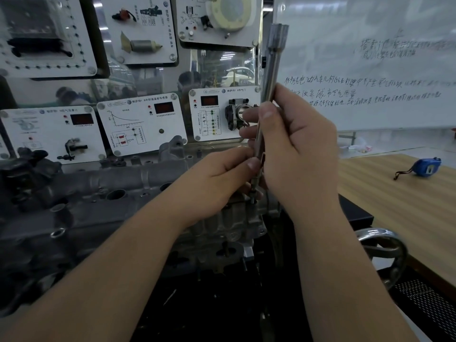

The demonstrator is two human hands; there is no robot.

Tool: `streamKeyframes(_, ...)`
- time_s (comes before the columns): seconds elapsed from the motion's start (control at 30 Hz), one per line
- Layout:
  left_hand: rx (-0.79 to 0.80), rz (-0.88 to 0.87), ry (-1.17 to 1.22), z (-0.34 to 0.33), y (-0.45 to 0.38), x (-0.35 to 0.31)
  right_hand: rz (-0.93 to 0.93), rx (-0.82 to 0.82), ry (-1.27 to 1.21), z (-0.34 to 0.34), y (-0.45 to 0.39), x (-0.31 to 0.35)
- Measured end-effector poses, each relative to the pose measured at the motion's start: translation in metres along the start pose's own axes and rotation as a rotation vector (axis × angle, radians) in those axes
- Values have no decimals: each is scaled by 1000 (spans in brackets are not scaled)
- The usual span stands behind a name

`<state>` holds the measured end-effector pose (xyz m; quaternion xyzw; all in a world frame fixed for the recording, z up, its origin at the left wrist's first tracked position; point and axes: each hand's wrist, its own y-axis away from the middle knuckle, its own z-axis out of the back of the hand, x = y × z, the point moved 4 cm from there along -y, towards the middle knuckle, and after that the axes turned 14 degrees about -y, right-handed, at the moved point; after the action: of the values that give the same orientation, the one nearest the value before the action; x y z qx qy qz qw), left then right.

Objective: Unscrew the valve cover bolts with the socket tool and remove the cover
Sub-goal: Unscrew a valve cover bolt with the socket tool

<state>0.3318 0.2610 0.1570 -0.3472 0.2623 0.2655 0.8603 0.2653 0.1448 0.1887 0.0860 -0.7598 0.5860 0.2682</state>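
Note:
A long silver socket tool [272, 62] stands nearly upright, its wide socket end at the top. My right hand [298, 149] grips its shaft, fingers curled round it. My left hand [222, 174] pinches the shaft's lower part with thumb and fingers. The tool's thin lower tip [253, 193] points down at the right end of the grey metal valve cover [118, 183], which lies on the engine. Whether the tip sits on a bolt is hidden behind my fingers.
White training panels with sensors [143, 124] stand behind the engine. A whiteboard [370, 58] is at the right rear. On the wooden table [407, 206] lies a blue tape measure [428, 166]. A chrome handwheel [385, 248] sits at the stand's right.

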Motion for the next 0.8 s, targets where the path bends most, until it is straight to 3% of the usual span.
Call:
streamKeyframes(0.27, -78, -10, -62, 1, -1, -2, 62, -19, 152, -2, 1, -4)
streamKeyframes(0.53, -28, 30, -72, 2, 1, 1, 2, 17, 39, -1, 2, -7)
streamKeyframes(0.8, -38, 16, -93, 1, 1, -1, 47, -13, 101, -4, 3, 1)
